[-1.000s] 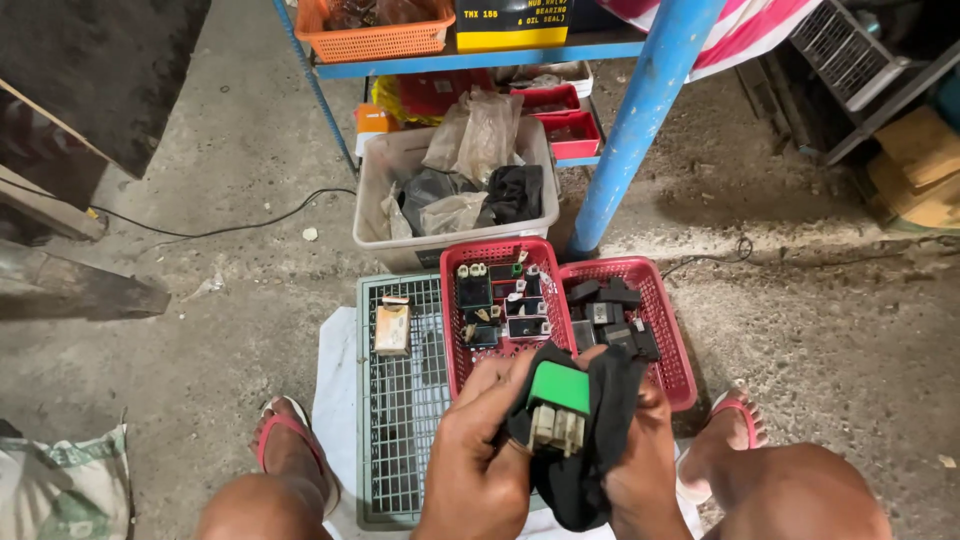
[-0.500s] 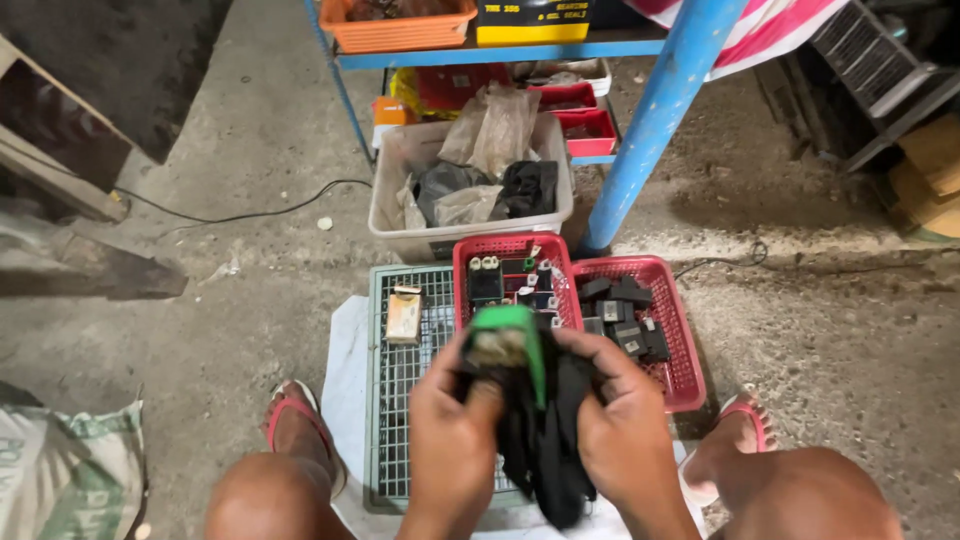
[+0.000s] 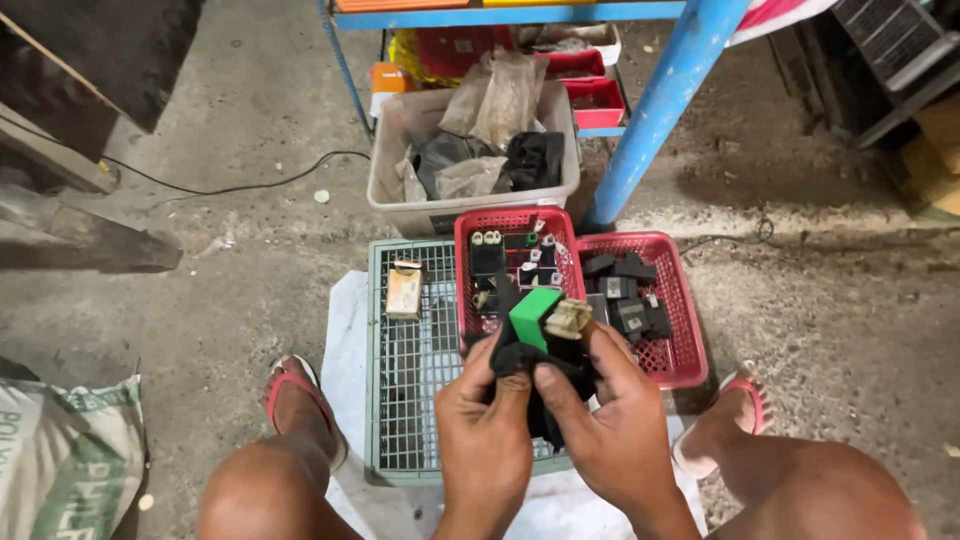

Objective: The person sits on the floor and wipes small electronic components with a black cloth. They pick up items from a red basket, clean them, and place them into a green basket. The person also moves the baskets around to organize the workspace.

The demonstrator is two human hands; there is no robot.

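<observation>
Gripping a small green plastic box-shaped part [image 3: 534,317] wrapped in a black cloth [image 3: 545,385], you hold it with both hands above the grey-green wire tray [image 3: 408,380]. Your left hand [image 3: 487,435] has its fingers clamped on the cloth; your right hand [image 3: 607,420] pinches cloth and part. Just beyond sit two red plastic baskets [image 3: 680,360] of black parts.

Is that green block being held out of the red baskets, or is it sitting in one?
Out. Both hands, left hand and right hand, hold the green block in a black cloth, lifted in front of the red baskets.
</observation>
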